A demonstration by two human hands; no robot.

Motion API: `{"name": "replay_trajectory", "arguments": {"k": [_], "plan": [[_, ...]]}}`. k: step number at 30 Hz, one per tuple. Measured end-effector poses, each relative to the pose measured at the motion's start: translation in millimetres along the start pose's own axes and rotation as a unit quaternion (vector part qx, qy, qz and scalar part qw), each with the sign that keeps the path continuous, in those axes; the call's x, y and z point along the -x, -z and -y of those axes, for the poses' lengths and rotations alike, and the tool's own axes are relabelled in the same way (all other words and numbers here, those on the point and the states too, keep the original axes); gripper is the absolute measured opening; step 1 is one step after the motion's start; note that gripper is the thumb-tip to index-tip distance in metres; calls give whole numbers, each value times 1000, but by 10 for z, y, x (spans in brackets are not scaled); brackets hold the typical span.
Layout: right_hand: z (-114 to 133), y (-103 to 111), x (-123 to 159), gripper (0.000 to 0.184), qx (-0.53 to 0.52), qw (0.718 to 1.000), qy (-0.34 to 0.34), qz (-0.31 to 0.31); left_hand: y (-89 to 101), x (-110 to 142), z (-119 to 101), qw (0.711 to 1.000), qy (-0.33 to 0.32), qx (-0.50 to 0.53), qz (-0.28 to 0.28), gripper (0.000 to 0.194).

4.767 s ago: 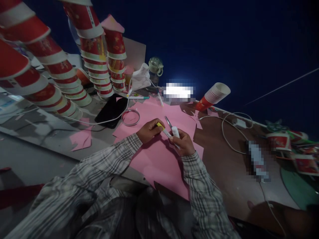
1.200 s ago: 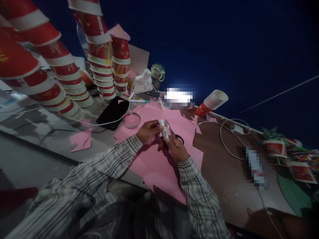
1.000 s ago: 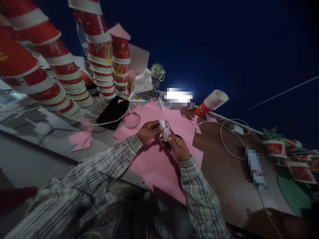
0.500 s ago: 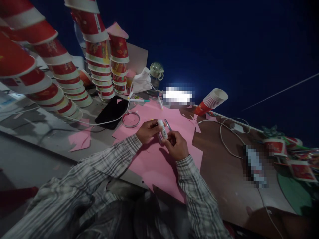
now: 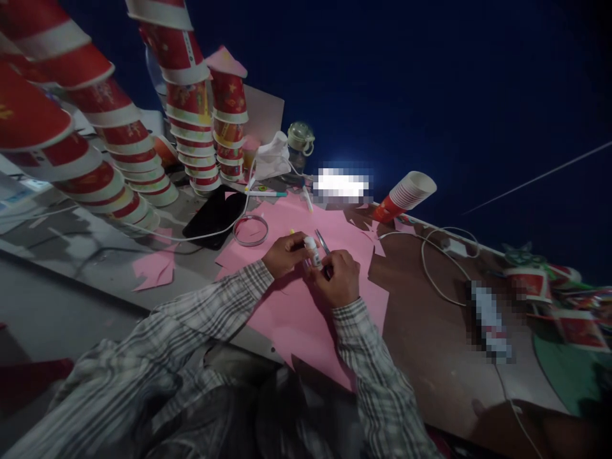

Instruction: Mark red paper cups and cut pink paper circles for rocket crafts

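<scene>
Both my hands meet over a large pink paper sheet (image 5: 306, 312) on the table. My left hand (image 5: 284, 254) is closed around the top of a small white glue stick (image 5: 312, 250). My right hand (image 5: 337, 279) is closed on the stick's lower end, its fingers curled over it. A pair of scissors (image 5: 322, 242) lies on the paper just behind the stick, touching my right hand's fingers. A bit of yellow shows by my left fingers.
Tall stacks of red paper cups (image 5: 191, 108) stand at the back left. A tipped cup stack (image 5: 405, 194) lies at the back right. A black phone (image 5: 215, 215), a tape ring (image 5: 250, 230), a pen (image 5: 266, 193), white cables (image 5: 444, 261) and pink scraps (image 5: 155, 268) surround the sheet.
Earlier my left hand held a yellow-tipped piece apart from the white stick in my right. Now both hands are on the joined stick, and my right hand has closed further over its lower end.
</scene>
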State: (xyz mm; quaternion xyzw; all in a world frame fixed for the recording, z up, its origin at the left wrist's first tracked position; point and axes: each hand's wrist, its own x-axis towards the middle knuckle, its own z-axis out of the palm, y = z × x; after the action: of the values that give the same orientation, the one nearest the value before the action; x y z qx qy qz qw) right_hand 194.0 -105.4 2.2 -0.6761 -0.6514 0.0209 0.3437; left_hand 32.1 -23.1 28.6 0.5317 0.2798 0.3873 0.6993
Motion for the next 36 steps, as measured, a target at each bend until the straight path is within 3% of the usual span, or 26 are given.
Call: {"name": "replay_trajectory", "arguments": {"k": [5,12,19,21,26,30,33,36], "plan": [[-66,7,-12,20,-112,990,51,73,19,-3,-22,1000,-6,-1,3,43],[-3,-62,45,32,95,995,7,-22,-18,10,-2,1000,-19,-7,-7,39],[-30,-36,11,24,-72,995,56,30,10,-3,-32,999,-38,-16,-2,40],[-35,-34,7,23,-56,996,47,42,-4,7,-32,999,-38,-25,-3,38],[-24,-83,31,33,59,998,-14,-30,-40,28,-32,1000,-30,-4,-3,34],[-132,38,1,43,-75,997,20,25,6,-17,-47,998,-26,57,-20,43],[-235,231,-144,47,-196,979,-53,29,53,-57,-57,992,-6,129,-3,58],[-267,328,-482,47,-259,960,-97,40,77,-65,-54,979,49,195,32,66]]}}
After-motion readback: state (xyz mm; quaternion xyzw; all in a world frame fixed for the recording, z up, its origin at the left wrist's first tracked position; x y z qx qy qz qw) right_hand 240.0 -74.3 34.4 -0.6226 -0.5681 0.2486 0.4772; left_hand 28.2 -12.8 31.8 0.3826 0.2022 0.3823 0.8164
